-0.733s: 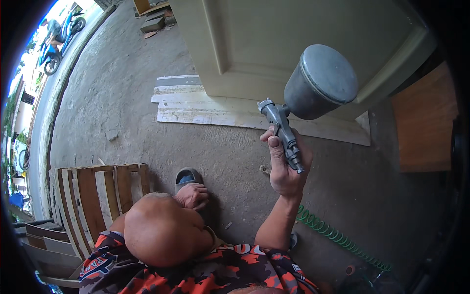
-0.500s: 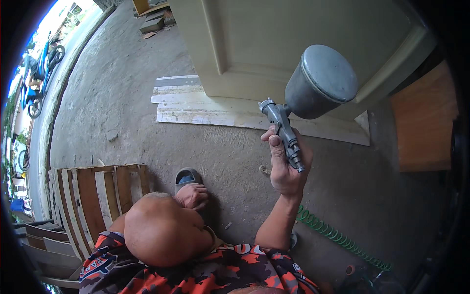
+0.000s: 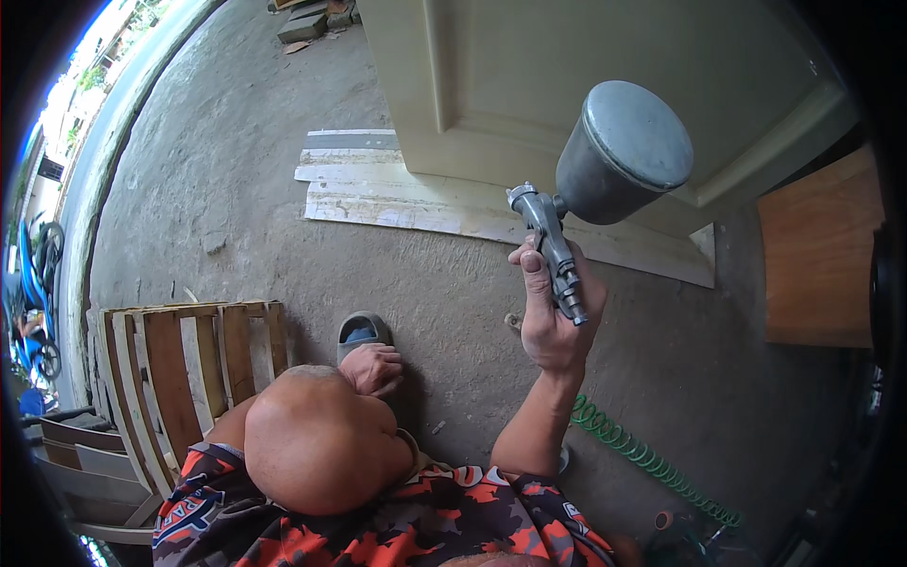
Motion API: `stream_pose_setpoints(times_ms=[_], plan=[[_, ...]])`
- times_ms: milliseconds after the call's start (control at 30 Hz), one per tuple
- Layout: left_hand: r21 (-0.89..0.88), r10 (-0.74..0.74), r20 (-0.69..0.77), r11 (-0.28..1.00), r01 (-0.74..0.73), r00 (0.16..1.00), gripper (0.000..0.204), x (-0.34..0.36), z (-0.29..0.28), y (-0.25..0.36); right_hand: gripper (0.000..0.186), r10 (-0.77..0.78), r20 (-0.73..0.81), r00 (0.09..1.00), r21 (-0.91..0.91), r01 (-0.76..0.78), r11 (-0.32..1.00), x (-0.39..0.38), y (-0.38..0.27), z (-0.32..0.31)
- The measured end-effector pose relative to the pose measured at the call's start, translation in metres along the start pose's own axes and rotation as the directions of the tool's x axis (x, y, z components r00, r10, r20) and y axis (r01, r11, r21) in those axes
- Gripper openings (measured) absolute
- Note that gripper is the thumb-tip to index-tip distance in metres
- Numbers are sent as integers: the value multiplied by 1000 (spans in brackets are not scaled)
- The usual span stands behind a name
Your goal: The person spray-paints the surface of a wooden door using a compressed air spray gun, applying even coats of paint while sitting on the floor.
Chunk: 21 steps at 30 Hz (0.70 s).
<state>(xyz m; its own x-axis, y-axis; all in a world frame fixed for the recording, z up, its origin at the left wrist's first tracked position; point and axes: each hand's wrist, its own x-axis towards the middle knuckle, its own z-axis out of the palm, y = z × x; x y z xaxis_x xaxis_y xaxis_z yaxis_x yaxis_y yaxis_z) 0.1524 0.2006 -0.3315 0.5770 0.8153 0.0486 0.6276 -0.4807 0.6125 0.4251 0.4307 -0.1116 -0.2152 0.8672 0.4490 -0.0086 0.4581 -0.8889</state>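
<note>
My right hand is closed around the handle of a grey metal spray gun, which is raised in front of me. A large round metal cup with a lid sits on the gun, tilted to the right. The nozzle points up and left toward a cream panelled door, apart from it. My left hand hangs beside my bent knee, above my sandalled foot, with its fingers curled in and nothing seen in them.
White-stained boards lie on the concrete floor under the door's lower edge. A slatted wooden pallet stands at the left. A green coiled hose runs at the lower right. A brown wooden panel is at the right.
The view has shifted slightly, so the motorcycle at the left edge appears lower. My right hand keeps its grip on the spray gun, and my left hand stays by the knee.
</note>
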Motion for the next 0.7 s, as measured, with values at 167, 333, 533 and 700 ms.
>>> stream_pose_setpoints(times_ms=[167,333,533,700], plan=[[-5,-22,4,1000,22,1000,23,-7,1,0,22,17,11,1000,-9,-16,1000,-1,3,9],[-28,-32,46,999,34,998,24,-5,-1,1,22,6,0,1000,-61,-6,998,1,3,13],[-17,-43,45,999,44,998,23,-9,2,-1,21,9,4,1000,-76,-8,997,0,1,14],[-22,-48,44,999,49,998,25,-9,-2,1,21,10,-16,1000,-44,-11,999,0,3,12]])
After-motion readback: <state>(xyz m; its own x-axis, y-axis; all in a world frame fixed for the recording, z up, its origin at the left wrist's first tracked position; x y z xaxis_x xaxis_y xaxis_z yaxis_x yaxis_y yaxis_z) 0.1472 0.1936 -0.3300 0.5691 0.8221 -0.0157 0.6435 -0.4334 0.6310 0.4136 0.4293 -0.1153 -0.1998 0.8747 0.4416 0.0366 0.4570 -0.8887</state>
